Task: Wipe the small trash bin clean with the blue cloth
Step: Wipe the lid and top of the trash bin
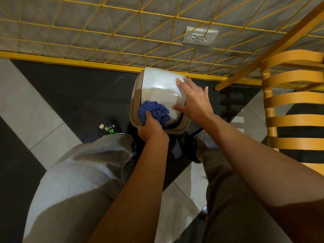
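While your left hand (152,128) clamps the bunched blue cloth (154,111) against the lid's near edge, centre frame, your right hand (193,98), fingers spread, steadies the small trash bin (162,88). Wiping is in hand; next, sweep across the white lid.

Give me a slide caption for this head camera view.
Left hand presses the blue cloth onto the small trash bin's white lid; right hand steadies it.
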Motion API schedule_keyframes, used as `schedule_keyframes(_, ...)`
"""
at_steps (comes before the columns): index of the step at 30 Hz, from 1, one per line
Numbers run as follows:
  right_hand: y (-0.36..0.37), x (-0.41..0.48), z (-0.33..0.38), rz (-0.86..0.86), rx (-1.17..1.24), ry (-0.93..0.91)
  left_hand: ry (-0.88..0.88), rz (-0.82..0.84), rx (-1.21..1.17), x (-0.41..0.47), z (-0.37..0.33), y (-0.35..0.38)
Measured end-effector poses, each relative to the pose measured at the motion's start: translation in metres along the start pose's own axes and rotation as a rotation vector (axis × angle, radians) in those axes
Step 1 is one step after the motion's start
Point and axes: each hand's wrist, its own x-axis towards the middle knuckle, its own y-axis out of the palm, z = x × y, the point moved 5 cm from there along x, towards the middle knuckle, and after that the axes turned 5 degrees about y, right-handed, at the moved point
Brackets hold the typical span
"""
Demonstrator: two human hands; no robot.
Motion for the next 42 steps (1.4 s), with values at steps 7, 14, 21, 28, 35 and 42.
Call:
schedule_keyframes(7,0.003,-0.002,0.001,-0.001,-0.033,-0.008,0.55,-0.003,0.305,0.0,-0.007,0.009)
schedule_keyframes(14,0.003,-0.002,0.001,-0.011,-0.06,-0.02,0.481,-0.008,0.353,0.02,-0.006,0.009)
schedule_keyframes(21,0.005,-0.002,0.0,-0.006,-0.048,-0.026,0.149,0.115,0.223,0.033,0.017,0.002)
schedule_keyframes(28,0.002,-0.003,0.001,0.016,-0.051,-0.017,0.444,-0.049,0.198,0.019,0.002,0.005)
schedule_keyframes(35,0.003,-0.004,0.001,0.004,-0.079,-0.036,0.306,-0.012,0.283,0.037,0.009,0.01)
schedule_keyframes(42,0.003,-0.005,0.001,0.005,-0.062,-0.039,0.318,0.07,0.477,0.028,0.034,0.004)
